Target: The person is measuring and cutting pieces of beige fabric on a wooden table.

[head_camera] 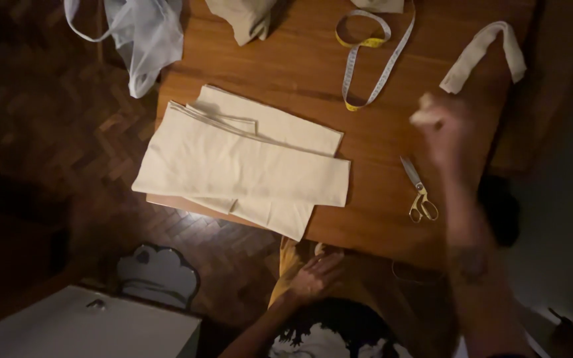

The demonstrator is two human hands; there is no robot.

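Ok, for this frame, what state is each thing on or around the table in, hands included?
Cream fabric pieces: folded, stacked flat, overhanging the table edge.
Scissors: closed, lying flat.
Tape measure: unrolled, looped.
Fabric strip: bent in an arch on the table.
Right hand: raised, motion-blurred; grip unclear.
Left hand: open, below the table edge, holding nothing.
Sheer bag: limp, hanging off the corner.

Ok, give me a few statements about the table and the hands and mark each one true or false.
1. The scissors lie on the table, apart from the folded cream fabric. True.
2. The right hand holds the scissors. False: it is raised above the table, blurred, and the scissors lie untouched.
3. A measuring tape lies on the table. True.
4. The left hand rests on the fabric. False: it is below the table edge, off the fabric.
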